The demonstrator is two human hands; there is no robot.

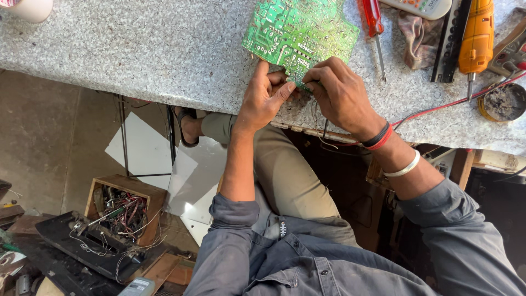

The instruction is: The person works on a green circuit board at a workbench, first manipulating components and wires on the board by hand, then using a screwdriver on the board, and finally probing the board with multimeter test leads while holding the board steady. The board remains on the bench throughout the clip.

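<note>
Two hands are working at the near edge of a green circuit board (298,30) that's lying solder-side up on a speckled grey counter (137,49). The left hand (263,98) is curling in with the index finger pointing up against the board's lower edge and the thumb pushing toward the corner. The right hand (337,90) is coming in from the other side with fingertips bunched together, pinching right at that same bottom corner of the board. Can't really tell if there's a tiny part or wire between those fingers, it's too small to see. Both hands are nearly touching each other there.

The right wrist is wearing a black and red band (379,137) and a pale bangle (402,167) further up the forearm.

Off to the right of the board, a red-handled screwdriver (374,27) is lying on the counter, then a crumpled rag (415,38), then an orange power tool (478,38) with its tip pointing toward the person. A round tin (504,102) of dark stuff is sitting near the counter's edge, and red and black wires (444,107) are trailing past it.

Down on the floor to the left, a wooden box (123,211) is overflowing with tangled wires, beside some white sheets (145,148).
</note>
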